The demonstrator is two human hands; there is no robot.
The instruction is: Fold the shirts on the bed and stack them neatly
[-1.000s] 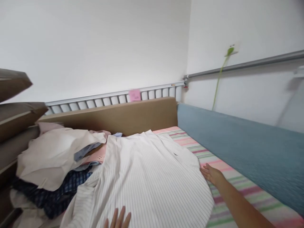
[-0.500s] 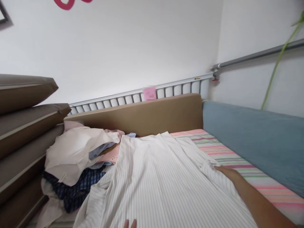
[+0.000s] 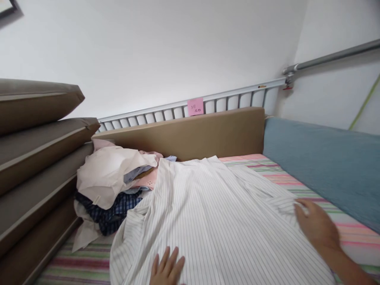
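Note:
A white shirt with thin dark stripes lies spread out over the bed. On its lower part rests my left hand, open, with the fingers apart and flat against the cloth; its wrist is out of view. At the right side, my right hand pinches the end of the shirt's sleeve between thumb and forefinger. The other sleeve lies bunched and folded along the left side of the shirt.
A heap of clothes, with a pale garment on top and a dark plaid one below, lies left of the shirt. Brown cushions are stacked at far left. A brown padded board and a blue bolster border the striped sheet.
My right hand has moved right and drawn the sleeve outward, so it lies flatter. My left hand has come further into view on the shirt. The camera view has shifted.

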